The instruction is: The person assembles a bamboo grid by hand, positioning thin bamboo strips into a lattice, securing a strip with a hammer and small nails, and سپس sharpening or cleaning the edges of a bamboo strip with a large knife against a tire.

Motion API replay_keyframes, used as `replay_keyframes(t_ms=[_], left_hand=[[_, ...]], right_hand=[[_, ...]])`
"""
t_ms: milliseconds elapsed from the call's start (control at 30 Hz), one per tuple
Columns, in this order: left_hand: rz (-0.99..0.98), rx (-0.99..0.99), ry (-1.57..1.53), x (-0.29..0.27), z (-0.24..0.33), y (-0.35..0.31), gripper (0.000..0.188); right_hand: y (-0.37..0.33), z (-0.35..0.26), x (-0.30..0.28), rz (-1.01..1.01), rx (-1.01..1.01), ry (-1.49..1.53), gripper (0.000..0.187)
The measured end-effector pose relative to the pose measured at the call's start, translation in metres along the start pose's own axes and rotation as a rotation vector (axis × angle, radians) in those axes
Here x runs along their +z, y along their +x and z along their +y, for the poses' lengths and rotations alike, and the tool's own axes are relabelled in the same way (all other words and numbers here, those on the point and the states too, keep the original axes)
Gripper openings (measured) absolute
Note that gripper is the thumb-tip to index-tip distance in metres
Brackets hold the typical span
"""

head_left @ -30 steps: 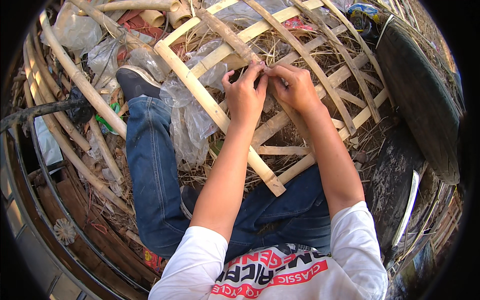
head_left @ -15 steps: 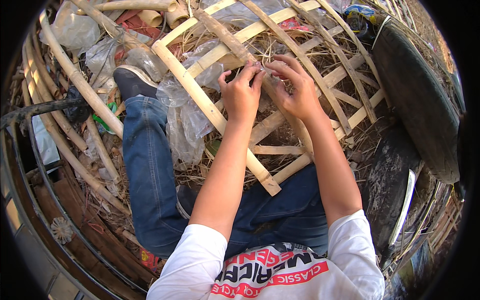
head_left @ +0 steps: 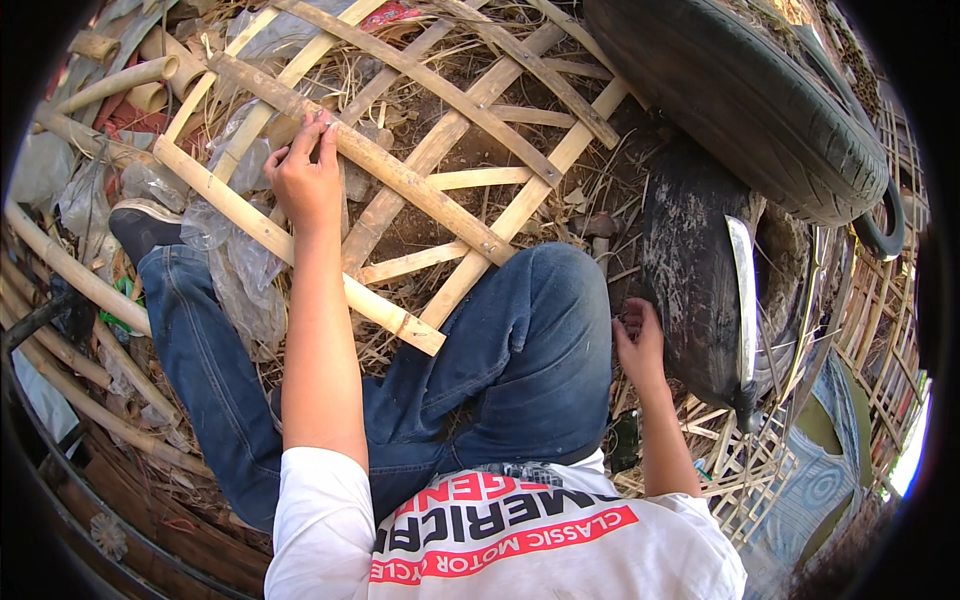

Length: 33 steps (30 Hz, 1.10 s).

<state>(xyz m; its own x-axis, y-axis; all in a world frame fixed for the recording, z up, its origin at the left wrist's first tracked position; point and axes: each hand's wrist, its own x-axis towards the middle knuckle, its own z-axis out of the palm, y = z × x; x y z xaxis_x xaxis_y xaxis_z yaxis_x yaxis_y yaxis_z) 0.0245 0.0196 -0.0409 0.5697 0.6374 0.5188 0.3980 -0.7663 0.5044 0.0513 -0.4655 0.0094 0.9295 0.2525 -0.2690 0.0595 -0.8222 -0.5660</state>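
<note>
My left hand (head_left: 308, 182) is closed in a pinch at a bamboo slat (head_left: 390, 177) of a crisscross bamboo lattice. A tiny shiny nail shows at its fingertips, partly hidden by them. The lattice lies in front of me, its near corner over my legs; another nail stands out near the end of the front slat (head_left: 300, 250). Low on the right, beside my bent knee, my right hand (head_left: 641, 345) is open with loosely curled fingers and nothing visible in it. It is nearest to a worn black tyre (head_left: 690, 260), on which a long metal blade (head_left: 742, 290) rests.
A second tyre (head_left: 740, 90) stands at the upper right. Bamboo poles (head_left: 85, 275) and crumpled clear plastic (head_left: 235, 265) lie on the left. Dry straw and scraps cover the ground. Behind the blade are more woven bamboo pieces (head_left: 880, 320) and a blue patterned cloth (head_left: 820, 470).
My right hand has left the lattice and dropped to the right beside the tyre. My left hand keeps its pinch at the slat. The view has swung to the right.
</note>
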Motion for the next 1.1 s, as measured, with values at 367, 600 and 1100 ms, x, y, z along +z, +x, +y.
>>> replay_keyframes(t_ms=[367,600,1100], left_hand=[[-0.006,-0.023,-0.065,-0.003,-0.007,0.000,0.018],[-0.005,-0.070,-0.060,-0.007,0.002,0.000,0.011],[0.014,-0.059,-0.059,-0.007,0.004,0.000,0.006]], right_hand=[[0.028,0.018,0.034,-0.137,0.178,-0.001,0.030],[0.054,0.029,0.044,-0.144,0.114,-0.063,0.027],[0.007,-0.062,-0.020,-0.034,0.102,-0.033,0.054]])
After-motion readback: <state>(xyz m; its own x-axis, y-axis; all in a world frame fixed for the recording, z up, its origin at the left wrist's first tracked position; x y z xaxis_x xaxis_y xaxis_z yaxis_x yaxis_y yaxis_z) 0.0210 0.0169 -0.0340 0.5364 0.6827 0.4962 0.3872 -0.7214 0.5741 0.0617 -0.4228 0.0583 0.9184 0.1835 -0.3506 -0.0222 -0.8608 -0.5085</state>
